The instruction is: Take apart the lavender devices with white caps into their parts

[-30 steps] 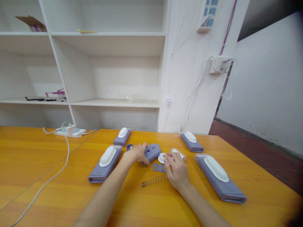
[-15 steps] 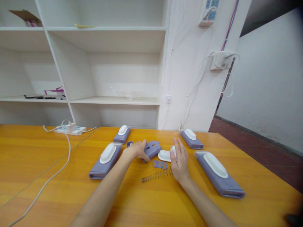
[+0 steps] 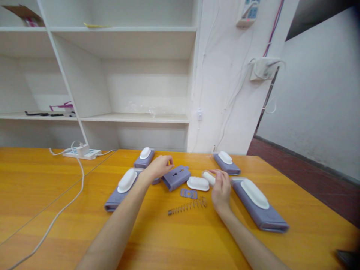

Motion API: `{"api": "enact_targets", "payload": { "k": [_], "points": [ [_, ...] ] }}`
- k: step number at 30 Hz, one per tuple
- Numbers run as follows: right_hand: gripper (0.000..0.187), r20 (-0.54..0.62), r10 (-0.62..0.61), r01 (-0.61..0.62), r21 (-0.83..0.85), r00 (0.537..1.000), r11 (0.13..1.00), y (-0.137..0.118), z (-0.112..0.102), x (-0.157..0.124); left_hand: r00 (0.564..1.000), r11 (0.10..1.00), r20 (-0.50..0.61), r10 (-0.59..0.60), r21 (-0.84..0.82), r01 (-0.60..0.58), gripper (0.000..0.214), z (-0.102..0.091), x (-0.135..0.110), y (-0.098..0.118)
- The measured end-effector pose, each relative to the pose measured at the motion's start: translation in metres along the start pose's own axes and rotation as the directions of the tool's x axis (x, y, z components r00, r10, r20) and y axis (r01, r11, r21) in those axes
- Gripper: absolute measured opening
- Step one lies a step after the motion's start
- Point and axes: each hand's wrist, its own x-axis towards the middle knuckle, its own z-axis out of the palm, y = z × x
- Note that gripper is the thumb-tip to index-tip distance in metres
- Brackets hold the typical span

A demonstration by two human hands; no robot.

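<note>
My left hand (image 3: 162,165) hovers just left of a purple plastic casing (image 3: 176,177) with keyhole slots, its fingers loosely bent and nothing visible in them. Beneath that wrist, a small purple part (image 3: 156,181) is partly covered. With its fingertips, my right hand (image 3: 221,188) grips the end of a white rounded piece (image 3: 208,177). Beside it lies a white oval cover (image 3: 198,183). Nearer to me are a flat purple plate (image 3: 188,194) with cut-outs and a metal coil spring (image 3: 187,207), which widens toward the right.
Purple cases with white oval tops stand on both sides: far left (image 3: 144,158), near left (image 3: 121,192), far right (image 3: 227,165) and near right (image 3: 260,206). A power strip (image 3: 82,152) with a trailing white cable (image 3: 80,193) is at left. White shelves (image 3: 135,118) rise behind the table.
My left hand has let go of the purple casing and lifted up and away from it. My right hand has shifted right, its outstretched fingers now bent round the white rounded piece.
</note>
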Motion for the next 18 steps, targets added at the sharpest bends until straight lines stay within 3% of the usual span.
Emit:
{"api": "enact_targets", "payload": {
  "k": [5,10,18],
  "points": [
    [0.042,-0.037,0.011,-0.013,-0.065,0.999,0.998,0.002,-0.002,0.004,0.992,1.000,0.126,0.021,0.011,-0.022,0.021,0.004,-0.001,0.003],
    [0.043,-0.007,0.001,-0.002,-0.107,1.000,0.994,0.003,-0.002,0.003,0.962,0.999,0.274,-0.023,0.043,0.012,0.043,0.008,-0.004,0.004],
    [0.046,0.028,-0.001,0.005,-0.126,1.000,0.992,0.005,-0.001,0.002,0.968,0.999,0.250,-0.012,0.048,0.000,0.058,0.016,-0.003,0.004]
  ]
}}
